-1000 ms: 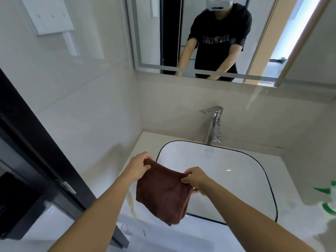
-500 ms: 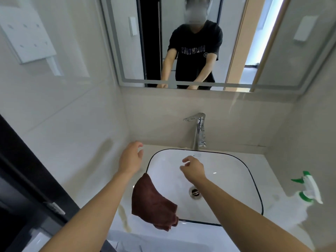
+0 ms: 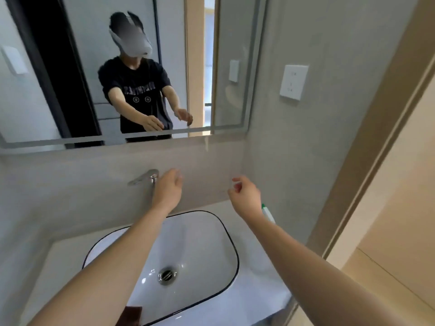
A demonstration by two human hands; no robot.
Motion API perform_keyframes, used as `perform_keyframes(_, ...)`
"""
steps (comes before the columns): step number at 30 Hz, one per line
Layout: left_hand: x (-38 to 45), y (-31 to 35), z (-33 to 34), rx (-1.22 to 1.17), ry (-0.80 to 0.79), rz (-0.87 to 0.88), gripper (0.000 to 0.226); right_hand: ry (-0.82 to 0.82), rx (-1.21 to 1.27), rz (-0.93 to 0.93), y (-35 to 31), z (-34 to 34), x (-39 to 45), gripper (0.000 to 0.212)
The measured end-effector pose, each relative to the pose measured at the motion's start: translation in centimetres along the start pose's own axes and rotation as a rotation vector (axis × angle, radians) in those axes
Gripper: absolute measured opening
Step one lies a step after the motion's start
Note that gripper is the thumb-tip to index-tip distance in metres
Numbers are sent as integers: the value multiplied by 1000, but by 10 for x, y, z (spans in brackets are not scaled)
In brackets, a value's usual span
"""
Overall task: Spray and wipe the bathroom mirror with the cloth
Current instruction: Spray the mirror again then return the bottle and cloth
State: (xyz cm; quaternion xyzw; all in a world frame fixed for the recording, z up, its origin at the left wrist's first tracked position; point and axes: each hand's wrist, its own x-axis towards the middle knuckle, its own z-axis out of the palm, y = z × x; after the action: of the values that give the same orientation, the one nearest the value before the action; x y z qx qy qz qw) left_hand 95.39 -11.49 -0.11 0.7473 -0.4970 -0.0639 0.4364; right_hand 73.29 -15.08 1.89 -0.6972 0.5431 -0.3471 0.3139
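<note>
Right hand (image 3: 246, 196): fingers loosely curled, thumb and forefinger tips close together, nothing held. It hangs in the air in front of the back wall, near the right corner. Just past its wrist a white and green spray bottle (image 3: 267, 211) shows only as a sliver on the counter (image 3: 237, 208), next to the right wall.

Left hand (image 3: 167, 188): fingers relaxed and slightly bent, holding nothing, in front of the chrome faucet (image 3: 143, 178) and hiding its stem; contact cannot be told.

Both forearms reach out over the white sink (image 3: 219, 234), whose thin black rim runs close to the counter's front edge. Open air between the two hands.

Brown cloth (image 3: 133, 314): a corner shows at the bottom, at the sink's front-left rim, mostly hidden by the left forearm.

Mirror (image 3: 70, 67): mounted above the hands, lower edge well above the faucet, bare tiled wall between them. White outlet plate (image 3: 293, 82) on the right wall, beside the mirror's right edge.
</note>
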Motion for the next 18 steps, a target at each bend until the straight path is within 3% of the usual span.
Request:
perform_keyframes(8, 2, 52, 140, -165, -253, -38, 26, 181, -1, 210, 115, -67, 25, 33)
perform_keyframes(18, -21, 53, 219, -123, -572, -208, 41, 148, 0, 393, 179, -57, 19, 38)
